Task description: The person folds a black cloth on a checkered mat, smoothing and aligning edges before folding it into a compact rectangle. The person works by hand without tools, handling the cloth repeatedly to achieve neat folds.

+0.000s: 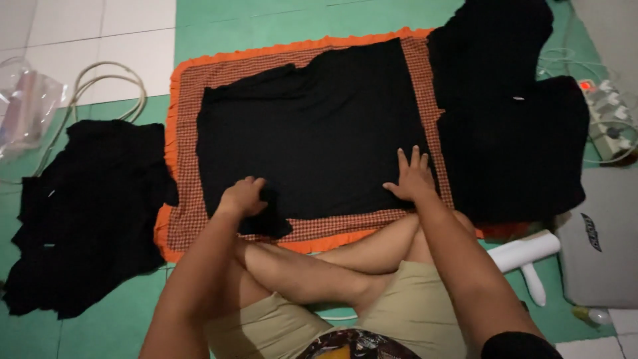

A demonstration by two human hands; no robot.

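Green floor mat (279, 16) covers most of the floor, white tiles at the upper left corner. On it lies a checkered red pad with an orange frill border (183, 159), directly in front of the seated person. Spread flat over the pad is a black cloth (319, 133), covering nearly all of it; only the left strip, the near strip and a right strip of checker show. Cloth's near-left corner is bunched and hangs over the pad's near edge.

Right of the pad, a big heap of black garments (512, 126), overlapping the pad's right edge. Left of the pad, another pile of black fabric (86, 213) on the green mat, just beside the frill. Grey flat case (598, 246) at far right. White plastic object (531, 256) near the person's right knee. Power strip with a lit red switch (601, 110) and white cables at upper right. Beige hose loop (109, 86) and a clear plastic bag (26, 106) at upper left.

Person sits cross-legged, khaki shorts, bare legs touching the pad's near edge.

Left hand (242, 197) curled closed, pinching the black cloth at its near-left corner. Right hand (413, 178) flat, fingers spread, palm pressing the cloth's near-right edge, gripping nothing.
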